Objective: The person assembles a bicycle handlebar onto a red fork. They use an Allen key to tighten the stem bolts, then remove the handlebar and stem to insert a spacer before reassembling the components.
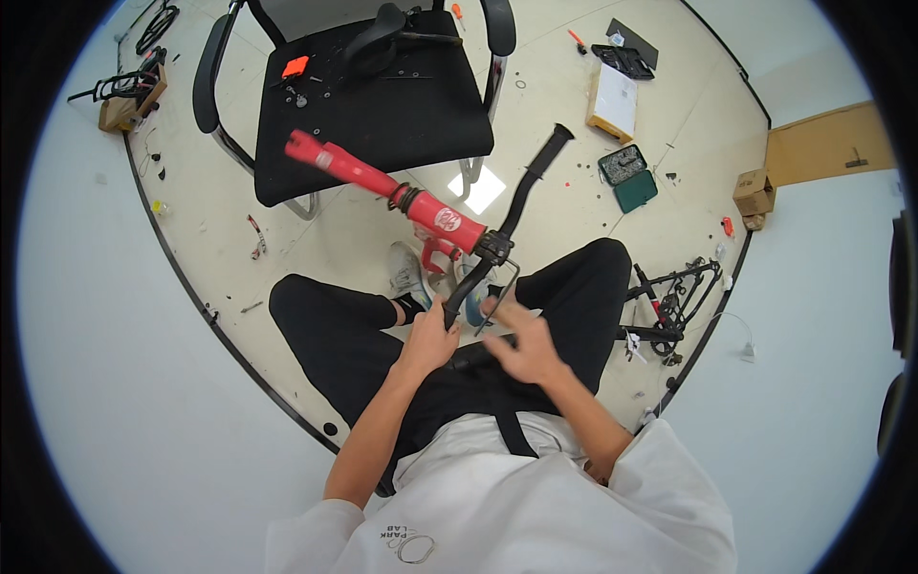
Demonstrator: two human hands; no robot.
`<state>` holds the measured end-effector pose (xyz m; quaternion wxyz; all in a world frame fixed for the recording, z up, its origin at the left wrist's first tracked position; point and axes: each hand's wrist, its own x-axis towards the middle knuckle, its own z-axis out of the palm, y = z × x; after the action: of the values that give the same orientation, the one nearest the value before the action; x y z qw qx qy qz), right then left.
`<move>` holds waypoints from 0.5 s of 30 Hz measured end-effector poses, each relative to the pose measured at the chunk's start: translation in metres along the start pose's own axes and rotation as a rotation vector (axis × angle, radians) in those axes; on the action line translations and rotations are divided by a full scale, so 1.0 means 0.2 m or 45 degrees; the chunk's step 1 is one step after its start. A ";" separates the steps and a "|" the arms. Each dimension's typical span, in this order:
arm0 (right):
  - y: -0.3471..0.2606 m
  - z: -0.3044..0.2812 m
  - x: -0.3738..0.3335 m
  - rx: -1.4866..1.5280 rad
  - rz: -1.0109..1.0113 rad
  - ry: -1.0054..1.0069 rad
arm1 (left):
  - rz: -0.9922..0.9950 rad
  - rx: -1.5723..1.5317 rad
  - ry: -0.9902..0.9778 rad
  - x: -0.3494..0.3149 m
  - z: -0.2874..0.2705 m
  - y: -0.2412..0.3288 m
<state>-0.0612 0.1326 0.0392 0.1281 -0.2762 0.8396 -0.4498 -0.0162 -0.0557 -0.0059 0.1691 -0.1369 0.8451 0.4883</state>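
My left hand (428,342) is wrapped round the near grip of a black handlebar (519,203). The bar is clamped by a black stem (493,247) at the end of a red bike frame part (449,220), which slants away to the left over the chair seat. A thin bent hex key (513,279) stands at the stem and reaches back toward me. Close beside its long arm is my right hand (526,349), smeared by motion, thumb and fingers apart; whether a fingertip touches the key is unclear.
A black office chair (382,105) ahead carries a bike saddle (375,43) and small parts. On the floor at right lie an opened green case (635,193), a yellow-edged white box (613,100) and a black bike frame (669,311). Pliers (257,237) lie at left. Walls flank me.
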 end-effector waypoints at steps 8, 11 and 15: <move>-0.34 -0.32 0.37 0.473 -0.058 0.050 | -0.005 -0.051 0.027 0.00 0.07 0.03; -0.02 -0.37 0.47 0.123 0.037 0.268 | 0.005 -0.064 0.017 -0.03 0.09 0.02; 0.21 -0.13 0.24 -0.153 0.043 0.311 | -0.072 -0.117 0.014 -0.02 0.08 0.04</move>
<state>-0.1261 0.1417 0.0210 0.0158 -0.2124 0.8789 -0.4268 -0.0130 -0.0370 -0.0060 0.1718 -0.1710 0.8184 0.5210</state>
